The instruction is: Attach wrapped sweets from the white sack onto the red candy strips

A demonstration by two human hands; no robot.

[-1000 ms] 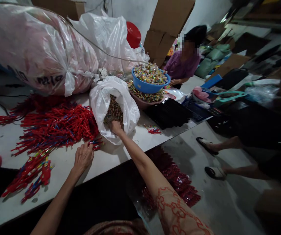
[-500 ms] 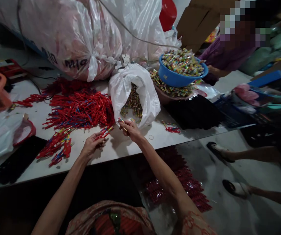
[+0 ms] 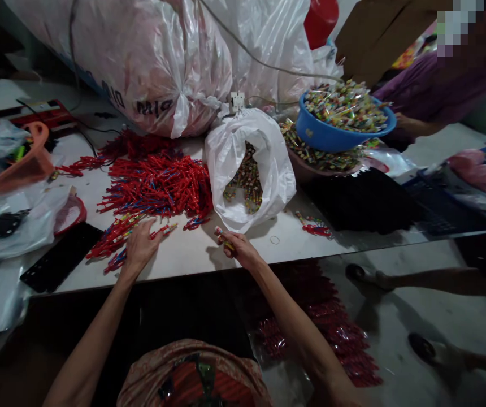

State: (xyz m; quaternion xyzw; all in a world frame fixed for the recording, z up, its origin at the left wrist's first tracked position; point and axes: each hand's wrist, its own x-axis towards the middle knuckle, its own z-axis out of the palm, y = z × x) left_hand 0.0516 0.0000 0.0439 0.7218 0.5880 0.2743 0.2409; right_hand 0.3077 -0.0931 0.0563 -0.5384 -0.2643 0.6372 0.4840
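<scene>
My left hand [image 3: 142, 244] is closed on a slim red plastic piece with a multicoloured end [image 3: 165, 229], beside a small heap of similar red pieces [image 3: 109, 237]. My right hand [image 3: 243, 250] pinches a few short patterned sticks [image 3: 222, 237] just in front of a white plastic bag [image 3: 283, 181]. The bag's mouth gapes towards me, with many patterned sticks [image 3: 249, 178] inside. A big pile of red pieces with blue bits [image 3: 158, 186] lies behind my left hand. One small red and blue cluster [image 3: 196, 222] lies between my hands.
A blue basin [image 3: 340, 133] heaped with patterned sticks stands at back right. Large stuffed plastic bags [image 3: 141, 56] rise behind. A black tray [image 3: 61, 256] and an orange basket [image 3: 35, 161] are left. A person in a purple sleeve [image 3: 421, 90] is at far right.
My left hand has moved left, away from my right hand, to the small heap of red pieces. My right hand stays near the bag. The view has shifted.
</scene>
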